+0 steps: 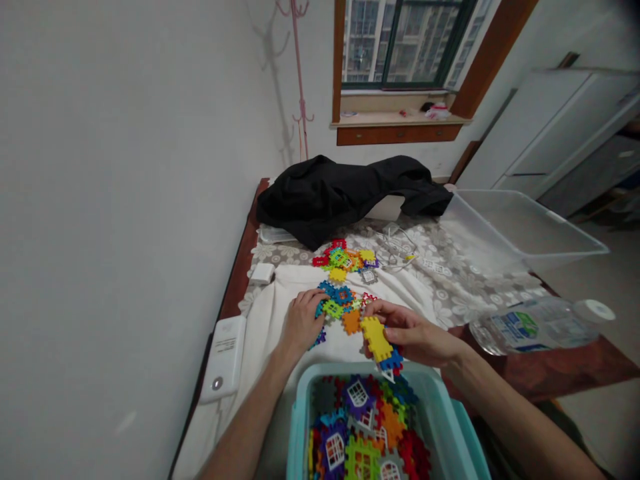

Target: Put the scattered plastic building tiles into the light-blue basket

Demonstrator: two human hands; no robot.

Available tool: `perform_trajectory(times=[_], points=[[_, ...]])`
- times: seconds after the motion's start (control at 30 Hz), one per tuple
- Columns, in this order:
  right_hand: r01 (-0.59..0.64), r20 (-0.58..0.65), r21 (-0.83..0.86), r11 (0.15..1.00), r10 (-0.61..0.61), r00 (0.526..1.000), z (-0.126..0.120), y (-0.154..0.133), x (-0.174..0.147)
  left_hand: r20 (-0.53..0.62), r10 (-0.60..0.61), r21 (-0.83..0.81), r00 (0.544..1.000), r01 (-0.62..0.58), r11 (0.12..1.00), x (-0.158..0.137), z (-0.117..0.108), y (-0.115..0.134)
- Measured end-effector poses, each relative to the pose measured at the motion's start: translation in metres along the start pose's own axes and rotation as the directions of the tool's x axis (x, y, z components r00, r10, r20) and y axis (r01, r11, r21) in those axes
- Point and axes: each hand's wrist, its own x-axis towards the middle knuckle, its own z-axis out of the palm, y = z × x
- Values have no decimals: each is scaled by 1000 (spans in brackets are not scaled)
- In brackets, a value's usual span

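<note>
The right hand [417, 335] is clamped on a stack of interlocking plastic blocks [380, 343], yellow on top with blue and red below; thumb and fingers pinch the stack from either side, and the stack hangs just above the far rim of the teal bin [300, 413]. The left hand [301, 322] lies palm down on the white cloth [280, 293] beyond the bin, fingers together and pressed on a flat cluster of joined blocks [337, 303] in blue, green and orange; one purple block shows under its fingertips; whether it grips any piece cannot be told.

The bin sits nearest the person and holds loose blocks in purple, green, orange, red and grey, several with white window inserts. Beyond the bin, past the flat cluster, a second pile of blocks [345, 259] in red, yellow and green rests on the cloth; a white cable [395, 257] lies just right of that pile. A black garment [345, 193] is heaped at the far end of the table [550, 370].

Left of the bin a white power bank [225, 357] lies on the table edge, with a small white charger [262, 273] farther along. Right of the bin a clear plastic water bottle [537, 325] lies on its side; beyond it stands a clear plastic storage box [520, 230]. A window [405, 43] is set in the wall behind the garment.
</note>
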Motion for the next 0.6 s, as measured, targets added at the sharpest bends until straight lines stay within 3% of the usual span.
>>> perform_trajectory(times=[0.2, 0.33, 0.43, 0.53, 0.6], points=[[112, 71, -75, 991, -107, 992, 22, -8, -19, 12, 8, -6, 1000, -8, 1000, 1, -2, 2], [36, 51, -202, 979, -26, 998, 35, -7, -33, 13, 9, 28, 1000, -9, 1000, 0, -2, 5], [-28, 133, -340, 940, 78, 988, 45, -9, -43, 15, 10, 36, 1000, -11, 999, 0, -2, 5], [-24, 250, -514, 857, 177, 952, 56, -14, -50, 39, 19, 39, 999, -20, 999, -1, -2, 3], [26, 267, -689, 724, 220, 938, 63, -15, -51, 45, 22, 33, 999, -23, 999, -1, -2, 2]])
